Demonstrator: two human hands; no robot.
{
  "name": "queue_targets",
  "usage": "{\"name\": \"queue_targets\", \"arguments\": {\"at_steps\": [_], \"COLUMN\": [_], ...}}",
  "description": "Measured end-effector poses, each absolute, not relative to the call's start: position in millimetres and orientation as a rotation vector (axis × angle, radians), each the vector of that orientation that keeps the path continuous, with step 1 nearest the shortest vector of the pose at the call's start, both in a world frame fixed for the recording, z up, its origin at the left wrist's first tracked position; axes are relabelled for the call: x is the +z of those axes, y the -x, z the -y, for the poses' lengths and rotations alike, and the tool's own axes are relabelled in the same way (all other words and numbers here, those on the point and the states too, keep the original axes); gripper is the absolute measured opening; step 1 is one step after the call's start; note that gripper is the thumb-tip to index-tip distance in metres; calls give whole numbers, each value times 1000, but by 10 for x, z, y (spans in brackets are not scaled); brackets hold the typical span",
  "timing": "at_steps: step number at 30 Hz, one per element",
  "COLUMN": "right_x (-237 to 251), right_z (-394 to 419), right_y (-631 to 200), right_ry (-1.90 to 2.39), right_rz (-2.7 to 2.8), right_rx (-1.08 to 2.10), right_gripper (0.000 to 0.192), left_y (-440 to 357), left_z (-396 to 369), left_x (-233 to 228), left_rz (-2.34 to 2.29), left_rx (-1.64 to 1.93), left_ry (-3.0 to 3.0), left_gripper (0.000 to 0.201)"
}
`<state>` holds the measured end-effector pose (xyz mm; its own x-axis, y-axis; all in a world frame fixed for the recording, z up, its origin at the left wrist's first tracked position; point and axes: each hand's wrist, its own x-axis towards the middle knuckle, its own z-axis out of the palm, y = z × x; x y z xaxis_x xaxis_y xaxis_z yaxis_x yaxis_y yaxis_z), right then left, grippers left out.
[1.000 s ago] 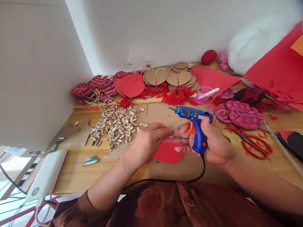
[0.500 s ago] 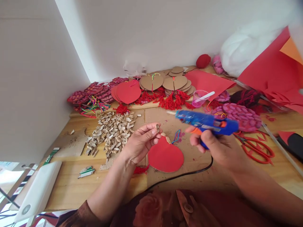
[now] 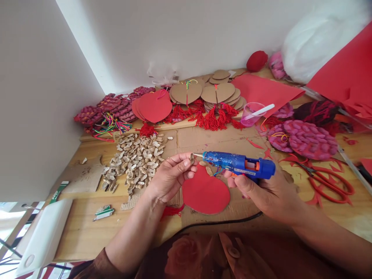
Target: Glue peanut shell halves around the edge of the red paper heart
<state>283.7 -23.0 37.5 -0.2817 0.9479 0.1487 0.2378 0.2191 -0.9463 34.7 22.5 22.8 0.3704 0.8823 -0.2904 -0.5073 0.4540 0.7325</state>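
Observation:
Between the thumb and fingers of my left hand (image 3: pixel 176 174) is a peanut shell (image 3: pixel 192 158). My right hand (image 3: pixel 266 190) grips a blue glue gun (image 3: pixel 232 162), its metal nozzle pointing left and meeting the shell, or very close to it. Below both hands lies a red heart-shaped card (image 3: pixel 205 193) with a couple of peanut shells (image 3: pixel 208 170) on its upper edge. A blue cord loop (image 3: pixel 219 171) shows at its top, partly behind the glue gun, and a red tassel (image 3: pixel 172 211) sticks out at its lower left.
Loose peanut shells (image 3: pixel 139 159) are heaped on the left. Orange-handled scissors (image 3: pixel 331 186) lie at right among red scraps. Along the back are red cards (image 3: pixel 155 106), cardboard shapes (image 3: pixel 217 93) and a pink cup (image 3: pixel 251 115). A black cable (image 3: pixel 215 223) crosses in front.
My right hand has brought the glue gun down and left, so its nozzle now reaches the peanut shell in my left hand. My left hand has hardly moved. The view has shifted slightly.

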Motion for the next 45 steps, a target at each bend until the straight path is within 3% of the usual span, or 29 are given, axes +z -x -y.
{"name": "queue_targets", "arguments": {"at_steps": [45], "right_x": [415], "right_z": [233], "right_y": [-2848], "right_ry": [1113], "right_rz": [1871], "right_rx": [937], "right_gripper": [26], "left_y": [-335], "left_z": [-219], "left_x": [213], "left_rz": [-727], "left_rx": [964], "left_ry": [-594], "left_gripper": [30]}}
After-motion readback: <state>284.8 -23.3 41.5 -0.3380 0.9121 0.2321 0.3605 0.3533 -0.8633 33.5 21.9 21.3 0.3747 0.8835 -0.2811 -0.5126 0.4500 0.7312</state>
